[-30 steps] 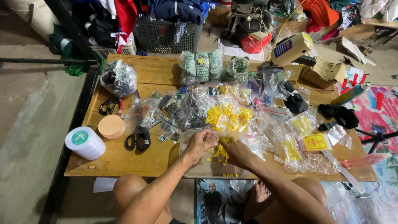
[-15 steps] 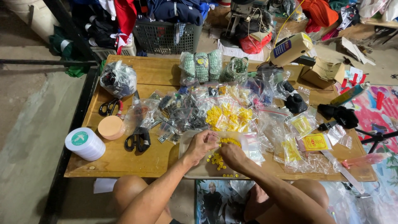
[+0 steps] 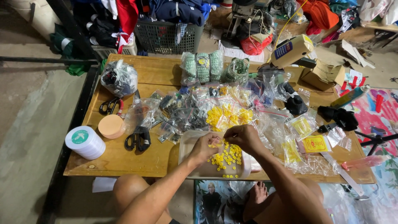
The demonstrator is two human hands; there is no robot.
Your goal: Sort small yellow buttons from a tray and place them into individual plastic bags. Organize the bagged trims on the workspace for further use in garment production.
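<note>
My left hand (image 3: 205,148) and my right hand (image 3: 242,138) meet over a clear plastic tray (image 3: 187,150) at the near edge of a low wooden table (image 3: 161,74). Loose small yellow pieces (image 3: 227,159) lie scattered in the tray. Both hands pinch a small yellow piece (image 3: 217,143) between their fingertips, just above the pile. A heap of clear bags with yellow pieces (image 3: 228,116) lies right behind the hands.
Black scissors (image 3: 139,139) and red-handled scissors (image 3: 110,105) lie left of the tray, beside a peach round lid (image 3: 110,126) and a white tape roll (image 3: 85,142). Green bead bags (image 3: 203,66), a grey basket (image 3: 170,37) and cardboard boxes (image 3: 319,74) stand behind.
The hands have stayed over the tray, shifting slightly while working the yellow pieces; the tray's scattered pieces now show more plainly.
</note>
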